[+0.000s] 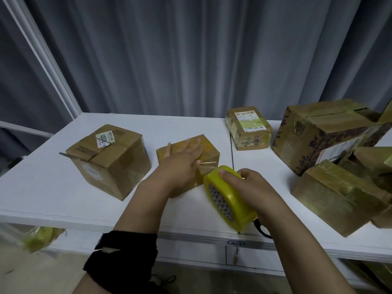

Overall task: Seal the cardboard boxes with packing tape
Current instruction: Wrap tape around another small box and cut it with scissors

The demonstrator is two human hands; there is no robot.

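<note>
A small cardboard box (209, 148) stands mid-table under my left hand (182, 164), which presses flat on its top with straight fingers. My right hand (248, 187) grips a yellow roll of packing tape (228, 198) just right of the box, near the table's front edge. A clear strip of tape (209, 166) stretches from the roll onto the box's near right corner. A larger box (110, 162) with a white label and a loose top flap stands to the left.
A small labelled box (248, 128) stands at the back. Several taped boxes (331, 136) pile up at the right. The white table (53, 187) ends at a grey curtain. Below the front edge at left hangs a plastic bag (36, 236).
</note>
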